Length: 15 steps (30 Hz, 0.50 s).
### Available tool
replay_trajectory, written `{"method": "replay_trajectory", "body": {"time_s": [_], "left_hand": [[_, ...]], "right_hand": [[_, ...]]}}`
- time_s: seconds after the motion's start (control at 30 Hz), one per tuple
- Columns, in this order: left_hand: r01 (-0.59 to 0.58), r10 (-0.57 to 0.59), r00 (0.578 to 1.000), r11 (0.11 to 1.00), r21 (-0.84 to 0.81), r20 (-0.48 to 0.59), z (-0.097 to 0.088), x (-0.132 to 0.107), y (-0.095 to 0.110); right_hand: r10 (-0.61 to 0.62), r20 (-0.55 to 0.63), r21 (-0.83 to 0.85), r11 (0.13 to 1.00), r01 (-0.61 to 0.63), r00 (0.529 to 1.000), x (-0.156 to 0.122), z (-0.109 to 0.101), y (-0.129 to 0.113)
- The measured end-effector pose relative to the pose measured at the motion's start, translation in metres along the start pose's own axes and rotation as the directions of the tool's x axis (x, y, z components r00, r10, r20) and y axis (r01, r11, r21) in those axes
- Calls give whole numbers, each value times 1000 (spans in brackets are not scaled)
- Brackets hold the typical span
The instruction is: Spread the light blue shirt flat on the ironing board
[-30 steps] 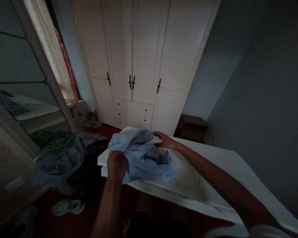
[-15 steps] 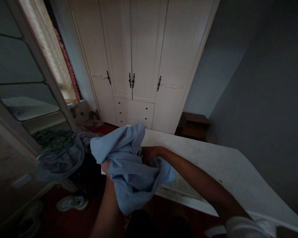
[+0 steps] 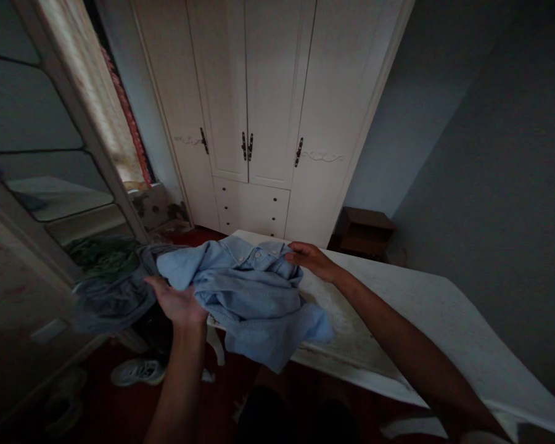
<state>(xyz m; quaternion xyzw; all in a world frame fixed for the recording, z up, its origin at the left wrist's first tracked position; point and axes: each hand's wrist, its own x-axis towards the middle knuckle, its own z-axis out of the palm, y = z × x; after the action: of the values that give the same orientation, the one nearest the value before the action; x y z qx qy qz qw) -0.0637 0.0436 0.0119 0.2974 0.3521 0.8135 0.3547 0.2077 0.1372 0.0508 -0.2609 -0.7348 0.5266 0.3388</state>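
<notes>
A crumpled light-blue button shirt [image 3: 254,296] lies bunched over the near edge of the white table [image 3: 398,308], its collar and buttons uppermost and its lower part hanging over the edge. My left hand [image 3: 178,301] is palm up at the shirt's left side, thumb stretched outward; its other fingers are partly hidden under the cloth. At the collar's right end, my right hand [image 3: 312,259] has its fingers closed on the fabric.
Grey and green clothes [image 3: 115,283] are heaped to the left beside a mirrored panel [image 3: 32,111]. A sneaker [image 3: 139,372] lies on the red floor. Beyond the table stand a white wardrobe [image 3: 272,92] and a small brown cabinet [image 3: 367,231].
The shirt has been lowered and spread wider, bringing its collar and buttons into sight. My left hand has moved left and turned palm up; my right hand has come out of the folds to the collar.
</notes>
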Motion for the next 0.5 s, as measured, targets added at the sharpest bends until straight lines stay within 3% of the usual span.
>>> {"method": "replay_trajectory", "body": {"time_s": [0.1, 0.17, 0.23, 0.3, 0.37, 0.4, 0.5], "left_hand": [[112, -111, 994, 987, -115, 8, 18, -1, -5], [218, -219, 976, 974, -52, -14, 26, -4, -13], [256, -254, 966, 965, 55, -43, 31, -7, -20], [198, -195, 980, 968, 156, -37, 32, -9, -25], [71, -68, 997, 932, 355, -20, 29, -9, -23], [-8, 17, 1000, 870, 493, -14, 27, -8, -20], [-186, 259, 965, 555, 811, 44, 23, 1, -5]], "right_hand": [[-2, -62, -55, 998, -2, 998, -9, -9, -15], [-62, -133, -113, 993, 47, 989, -13, -10, -25], [-116, -193, -153, 984, 87, 974, -17, -11, -33], [-141, -250, -134, 985, 110, 958, -20, -11, -38], [-153, -334, -95, 987, 128, 930, -23, -13, -41], [-162, -380, -93, 986, 137, 911, -25, -15, -42], [-252, -438, -235, 959, 160, 863, -30, -19, -49]]}}
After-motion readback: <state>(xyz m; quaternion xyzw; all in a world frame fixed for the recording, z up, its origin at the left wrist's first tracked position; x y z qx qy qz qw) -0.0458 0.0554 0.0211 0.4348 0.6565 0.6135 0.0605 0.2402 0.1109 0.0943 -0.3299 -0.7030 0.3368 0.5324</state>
